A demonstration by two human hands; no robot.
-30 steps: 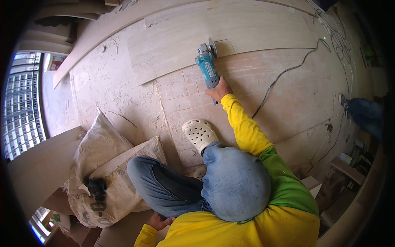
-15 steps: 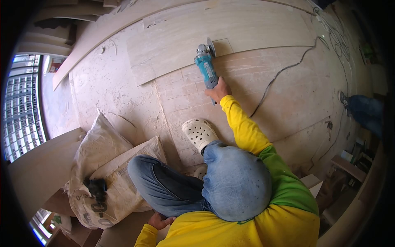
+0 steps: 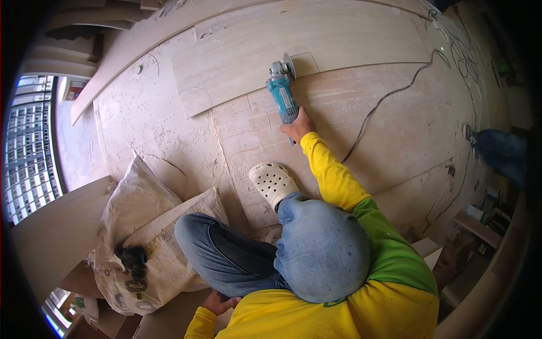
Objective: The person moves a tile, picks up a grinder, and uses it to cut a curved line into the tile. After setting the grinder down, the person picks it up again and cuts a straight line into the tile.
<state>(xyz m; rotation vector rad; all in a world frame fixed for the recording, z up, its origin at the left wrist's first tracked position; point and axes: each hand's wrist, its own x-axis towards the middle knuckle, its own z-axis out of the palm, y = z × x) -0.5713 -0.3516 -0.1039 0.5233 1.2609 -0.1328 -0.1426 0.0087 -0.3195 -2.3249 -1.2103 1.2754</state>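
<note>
My right hand (image 3: 299, 125) is wrapped round the rear of a teal angle grinder (image 3: 282, 100). The grinder's disc stands upright at the front edge of a long beige tile (image 3: 243, 51), beside a small rectangle marked in dark lines on the tile. My left hand (image 3: 220, 303) rests low beside my bent leg, near the bottom edge, its thumb apart from the other fingers, with nothing visible in it. Part of that hand is hidden by the leg and sleeve.
White sacks (image 3: 147, 226) with a small black object (image 3: 133, 259) on them lie at the left. A dark cable (image 3: 370, 116) curves across the dusty floor. Another person's leg (image 3: 499, 152) is at the right edge. A bucket (image 3: 73, 89) stands near the window.
The view has shifted very slightly. Both hands and the grinder hold nearly the same places as before.
</note>
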